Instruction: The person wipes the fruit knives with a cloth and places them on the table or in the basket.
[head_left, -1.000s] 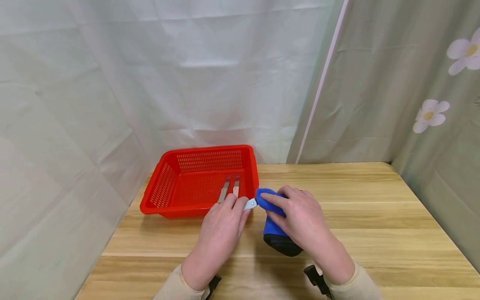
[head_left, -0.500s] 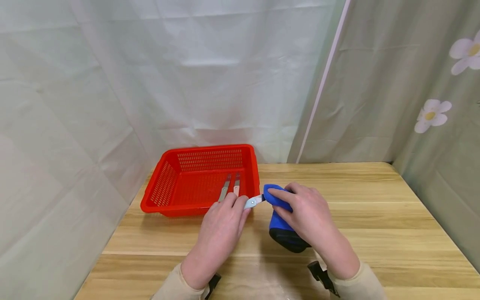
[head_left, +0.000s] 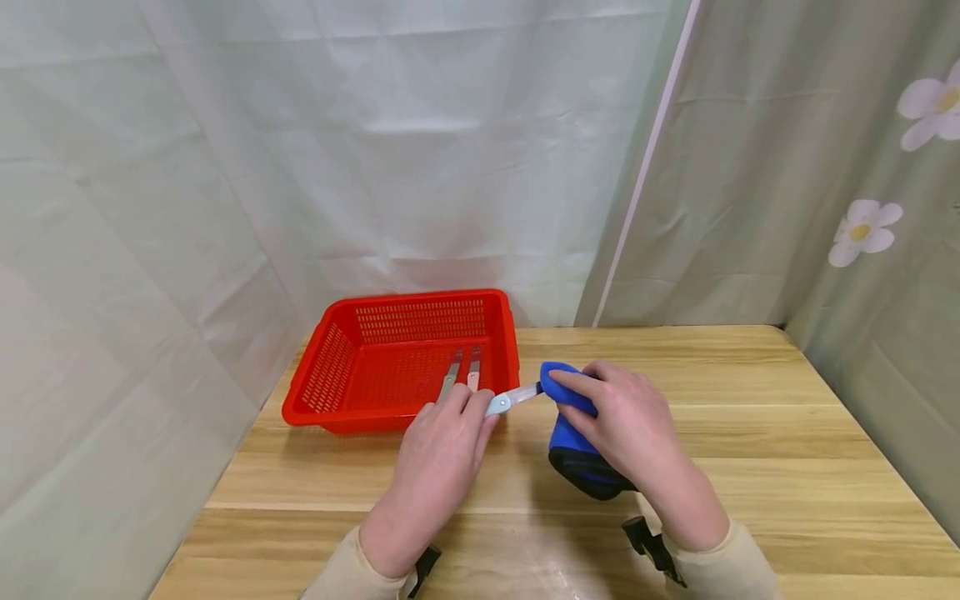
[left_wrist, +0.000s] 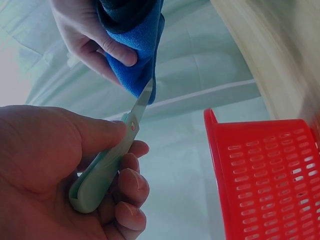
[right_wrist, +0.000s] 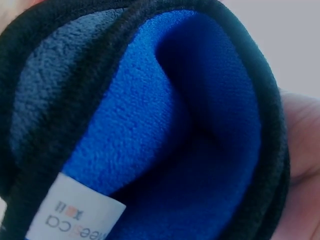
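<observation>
In the head view my left hand grips a folding utensil by its pale green handle, in front of the basket. Its metal part points right, and its tip is hidden in a blue cloth with black edging. My right hand pinches the folded cloth round that tip, forefinger on top. The left wrist view shows my left thumb along the handle, with the metal neck running into the cloth. Close up in the right wrist view, the cloth hangs in loose folds with a white tag.
A red plastic basket stands at the back left of the wooden table. Inside it lie two similar folding utensils with fork-like ends, a grey-green one and a pink one. Pale curtains close in the back and sides.
My right hand and the cloth have slid right and slightly away from me along the utensil, baring more of its metal near the pivot. My left hand has barely moved.
</observation>
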